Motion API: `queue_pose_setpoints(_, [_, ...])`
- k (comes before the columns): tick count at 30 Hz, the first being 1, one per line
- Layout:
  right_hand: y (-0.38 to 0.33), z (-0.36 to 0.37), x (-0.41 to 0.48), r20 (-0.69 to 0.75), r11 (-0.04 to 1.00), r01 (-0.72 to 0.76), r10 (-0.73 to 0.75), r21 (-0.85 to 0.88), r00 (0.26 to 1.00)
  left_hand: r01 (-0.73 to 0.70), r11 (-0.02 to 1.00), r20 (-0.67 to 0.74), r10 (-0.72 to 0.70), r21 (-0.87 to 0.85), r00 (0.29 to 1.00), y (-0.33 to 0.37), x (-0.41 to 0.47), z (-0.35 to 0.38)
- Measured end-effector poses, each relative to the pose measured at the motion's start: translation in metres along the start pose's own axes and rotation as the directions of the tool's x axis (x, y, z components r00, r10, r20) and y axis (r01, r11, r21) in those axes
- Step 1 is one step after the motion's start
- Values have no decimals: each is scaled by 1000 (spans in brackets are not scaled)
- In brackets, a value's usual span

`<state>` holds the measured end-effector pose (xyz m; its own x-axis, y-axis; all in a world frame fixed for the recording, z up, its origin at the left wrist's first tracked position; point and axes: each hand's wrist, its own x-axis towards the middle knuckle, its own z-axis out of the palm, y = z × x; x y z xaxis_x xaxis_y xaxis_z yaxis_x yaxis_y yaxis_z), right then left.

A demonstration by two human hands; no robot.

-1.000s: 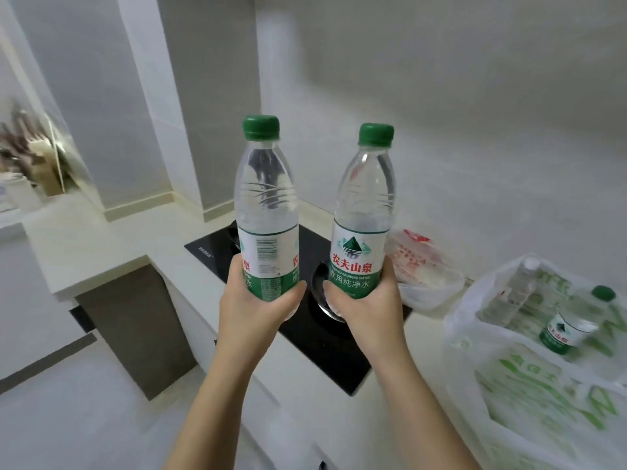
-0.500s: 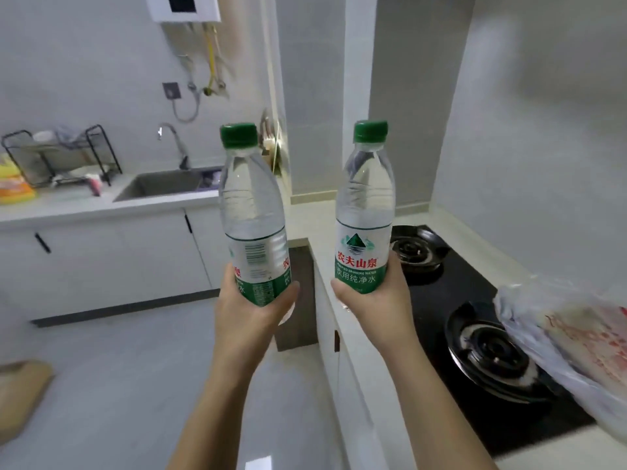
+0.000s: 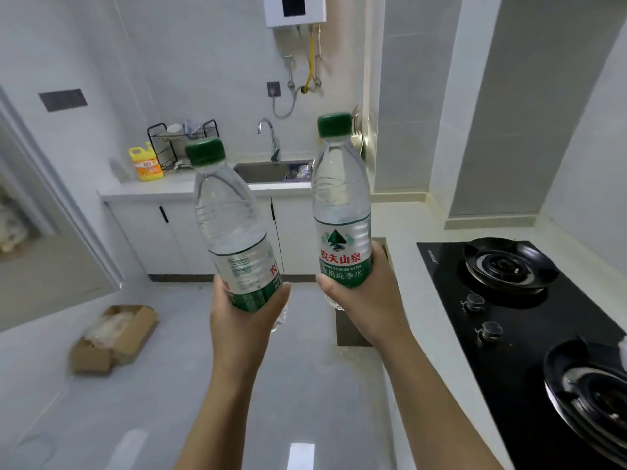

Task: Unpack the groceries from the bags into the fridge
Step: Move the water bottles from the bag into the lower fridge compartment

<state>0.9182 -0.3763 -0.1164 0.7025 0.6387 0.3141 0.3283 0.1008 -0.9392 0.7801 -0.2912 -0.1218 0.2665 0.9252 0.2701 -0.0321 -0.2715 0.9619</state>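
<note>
I hold two clear water bottles with green caps and green-and-white labels in front of me, above the kitchen floor. My left hand (image 3: 246, 313) grips the base of the left water bottle (image 3: 230, 218), which leans to the left. The right water bottle (image 3: 341, 205) stands nearly upright, and my right hand (image 3: 364, 300) grips it around the label. No grocery bags and no fridge are in view.
A black gas hob (image 3: 529, 320) lies in the white counter (image 3: 407, 252) on my right. Straight ahead are a sink (image 3: 271, 171), a dish rack (image 3: 183, 140) and a yellow detergent bottle (image 3: 146, 162). An open cardboard box (image 3: 113, 337) sits on the floor at left.
The view has swung left, away from the hob and the bags, toward the sink wall and open floor. Both hands still carry their bottles; the left bottle now leans more.
</note>
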Motion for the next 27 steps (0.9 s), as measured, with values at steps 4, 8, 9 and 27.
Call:
queue_pose_setpoints(4, [-9, 44, 10, 40, 1000, 13, -13, 11, 999, -45, 999, -53, 45, 8, 998, 2, 21, -39])
queue_pose_setpoints(8, [-20, 97, 15, 89, 998, 41, -45, 43, 995, -83, 995, -120, 88, 46, 989, -1, 41, -84])
queue_pose_setpoints(9, [-22, 110, 15, 108, 997, 38, -44, 60, 993, -83, 995, -141, 91, 57, 986, -3, 45, -96])
queue_pose_setpoints(27, [-52, 293, -10, 609, 949, -141, -65, 284, 790, 36, 995, -607, 26, 91, 794, -1, 37, -249])
